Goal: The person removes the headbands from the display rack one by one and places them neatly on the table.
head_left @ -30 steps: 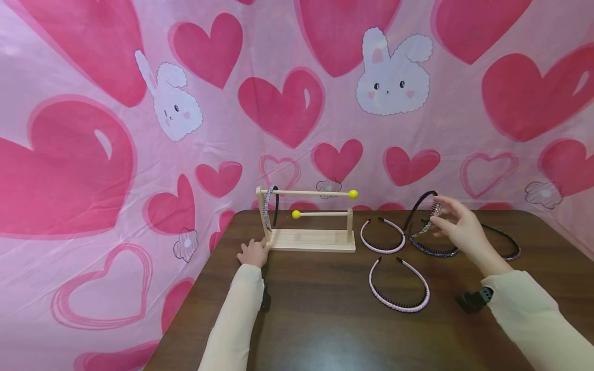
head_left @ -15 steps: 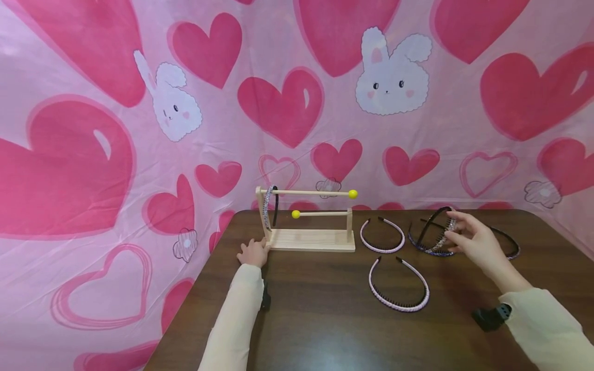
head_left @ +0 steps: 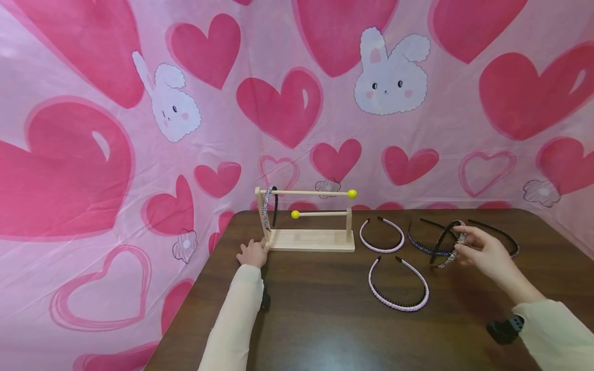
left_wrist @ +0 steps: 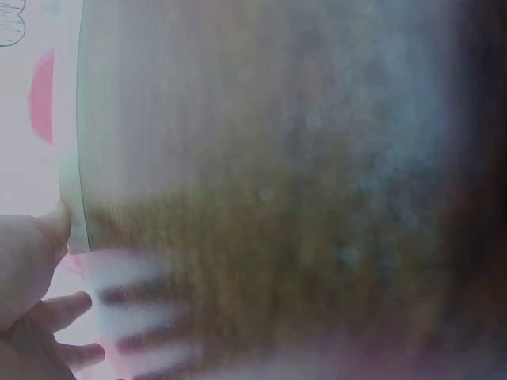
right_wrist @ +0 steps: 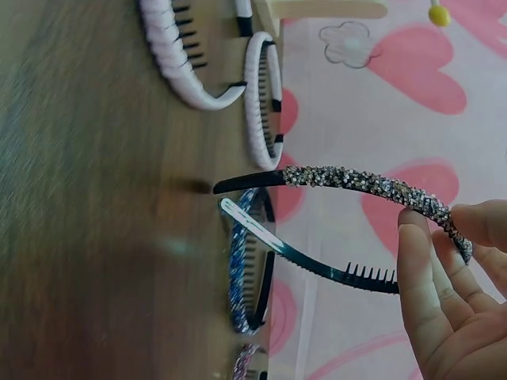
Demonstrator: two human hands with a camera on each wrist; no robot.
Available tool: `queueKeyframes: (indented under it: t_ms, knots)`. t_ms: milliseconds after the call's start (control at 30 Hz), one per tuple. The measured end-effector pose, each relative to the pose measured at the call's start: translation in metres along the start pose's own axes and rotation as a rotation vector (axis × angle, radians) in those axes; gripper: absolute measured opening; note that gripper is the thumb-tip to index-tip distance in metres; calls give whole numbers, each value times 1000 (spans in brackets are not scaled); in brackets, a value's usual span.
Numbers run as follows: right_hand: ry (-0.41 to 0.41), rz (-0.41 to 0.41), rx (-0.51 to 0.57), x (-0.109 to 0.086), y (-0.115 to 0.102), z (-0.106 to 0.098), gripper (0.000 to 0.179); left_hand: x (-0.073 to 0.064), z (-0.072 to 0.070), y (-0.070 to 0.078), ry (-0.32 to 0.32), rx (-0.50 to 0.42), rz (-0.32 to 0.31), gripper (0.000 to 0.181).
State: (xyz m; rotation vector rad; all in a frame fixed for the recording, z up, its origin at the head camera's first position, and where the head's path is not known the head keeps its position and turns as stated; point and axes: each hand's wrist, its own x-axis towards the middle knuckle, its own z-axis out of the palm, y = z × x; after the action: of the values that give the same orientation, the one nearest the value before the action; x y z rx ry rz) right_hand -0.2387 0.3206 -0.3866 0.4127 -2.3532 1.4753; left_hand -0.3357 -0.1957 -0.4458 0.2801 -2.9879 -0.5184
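Observation:
In the head view, my right hand (head_left: 487,255) pinches a headband (head_left: 460,239) with silver-black glitter and dark comb teeth. The right wrist view shows this headband (right_wrist: 341,177) tilted, its ends close over the table, thumb and fingertips on its glittered top. It overlaps a blue glitter headband (head_left: 423,249) lying behind it. At the left end of a wooden rack (head_left: 311,240), my left hand (head_left: 252,253) rests with spread fingers. Its thumb (left_wrist: 59,222) touches the rack's edge in the left wrist view. A glittery headband (head_left: 266,208) hangs from the rack's upper rod.
Two pale pink headbands, one behind (head_left: 387,251) and one in front (head_left: 403,308), lie right of the rack. Another dark headband (head_left: 512,242) lies partly behind my right hand. Yellow balls cap the upper rod (head_left: 352,194) and lower rod (head_left: 295,214). A pink heart-print cloth (head_left: 278,41) hangs behind.
My right hand has moved right and down toward me, carrying the glitter headband lower, across the blue one. My left hand has stayed at the rack.

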Motion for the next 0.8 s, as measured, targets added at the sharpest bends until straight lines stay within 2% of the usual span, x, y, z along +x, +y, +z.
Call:
queueKeyframes:
  t_ms: [200, 433, 533, 800]
  knots:
    - [-44, 10, -16, -6, 7, -12, 58, -1, 0, 1, 7, -6, 3, 45]
    - [-138, 129, -136, -18, 6, -27, 33, -4, -5, 3, 11, -17, -6, 44]
    - [-157, 177, -190, -23, 7, -31, 28, -4, -5, 3, 6, -18, -8, 44]
    - [-210, 255, -271, -31, 9, -40, 38, -5, -5, 4, 4, -11, -5, 43]
